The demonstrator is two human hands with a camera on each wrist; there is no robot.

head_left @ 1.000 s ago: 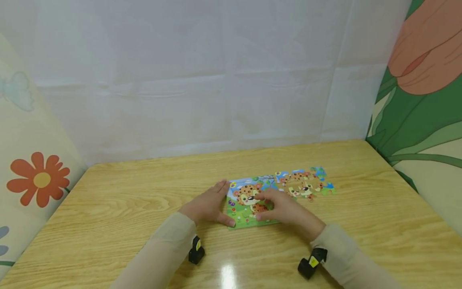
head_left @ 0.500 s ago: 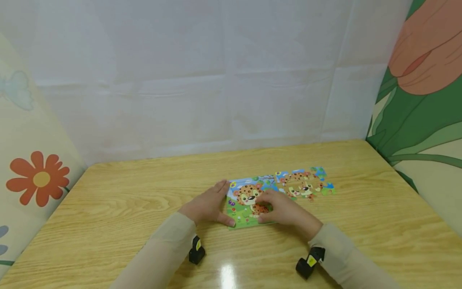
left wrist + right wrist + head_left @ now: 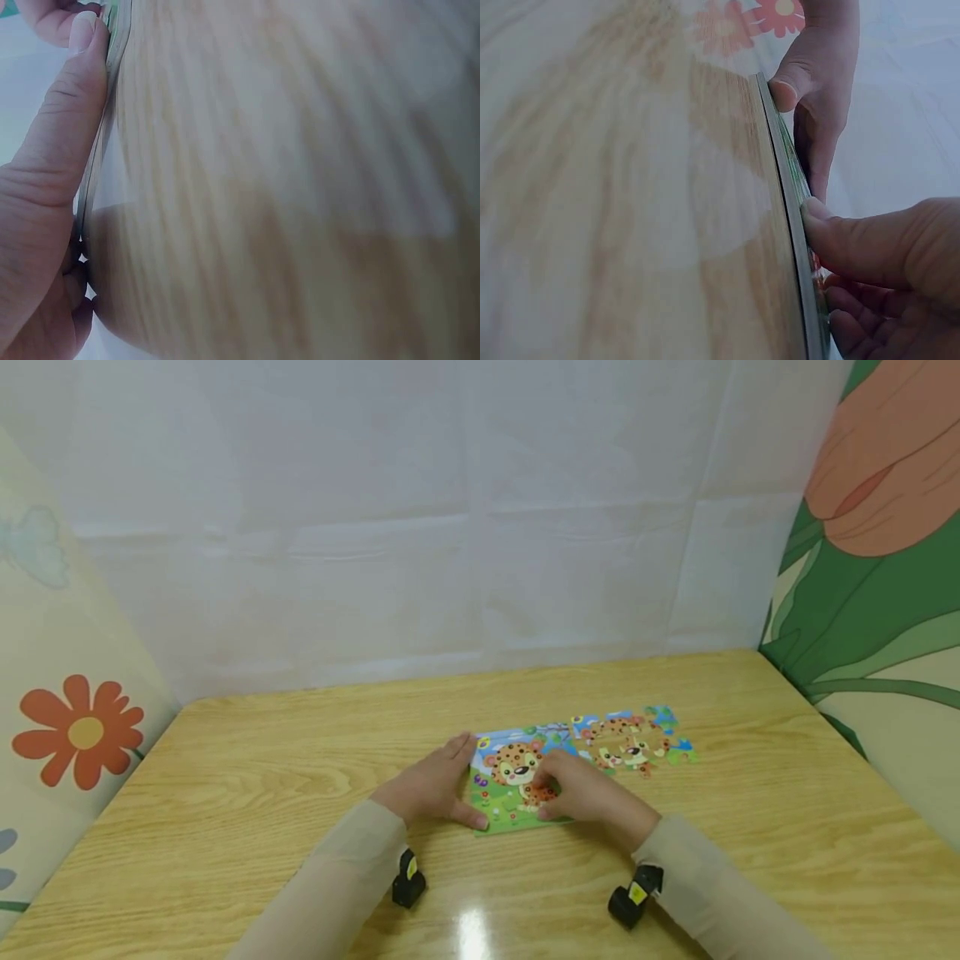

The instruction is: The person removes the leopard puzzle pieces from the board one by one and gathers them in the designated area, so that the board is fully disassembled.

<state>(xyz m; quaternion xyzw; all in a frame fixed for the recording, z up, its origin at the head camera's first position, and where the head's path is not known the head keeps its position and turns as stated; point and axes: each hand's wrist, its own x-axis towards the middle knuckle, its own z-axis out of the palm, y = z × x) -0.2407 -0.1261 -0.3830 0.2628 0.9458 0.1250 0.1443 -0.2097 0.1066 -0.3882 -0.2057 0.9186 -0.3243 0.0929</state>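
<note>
A jigsaw board [image 3: 497,806] with a spotted cub picture lies flat in the middle of the table. My left hand [image 3: 431,785] rests at its left side in the head view, fingers stretched along the edge and thumb at the near corner. In the left wrist view the thumb [image 3: 64,120] lies straight along the board's edge. Over the board's right part is my right hand [image 3: 588,793], with bent fingers and thumb touching the picture. The right wrist view shows its thumb [image 3: 855,247] against the board's face; whether a piece sits between the fingertips is hidden.
Several loose jigsaw pieces [image 3: 633,743], partly forming another cub picture, lie right beside the board on the wooden table [image 3: 285,752]. A white cloth [image 3: 337,527] hangs behind the table. Flower-patterned panels [image 3: 885,610] stand on both sides.
My right hand has slid slightly left and toward me over the board, its thumb and forefinger drawing closer together. The left hand, board and loose pieces stay in place.
</note>
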